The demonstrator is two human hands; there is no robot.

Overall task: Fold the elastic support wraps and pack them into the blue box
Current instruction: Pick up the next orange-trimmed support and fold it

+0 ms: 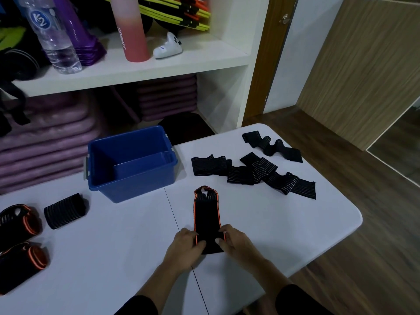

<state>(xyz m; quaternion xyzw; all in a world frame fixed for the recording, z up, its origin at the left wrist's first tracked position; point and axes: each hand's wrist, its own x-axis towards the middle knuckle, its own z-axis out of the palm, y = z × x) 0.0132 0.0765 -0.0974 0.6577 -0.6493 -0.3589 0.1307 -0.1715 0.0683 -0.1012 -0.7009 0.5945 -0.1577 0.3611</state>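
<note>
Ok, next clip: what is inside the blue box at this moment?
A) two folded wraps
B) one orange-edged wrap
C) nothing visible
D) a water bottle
C: the blue box shows only its bare floor and inner walls, while the orange-edged wrap lies on the table, gripped at its near end by the left hand and the right hand.

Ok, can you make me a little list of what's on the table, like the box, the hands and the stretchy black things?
box: blue box, open top, nothing visible inside
wrap being folded: orange-edged wrap, flat on the white table
left hand: left hand pinches the wrap's near end
right hand: right hand pinches the same end
unfolded: loose black wraps, right of the box
rolled: rolled wraps, at the table's left, outside the box
</note>
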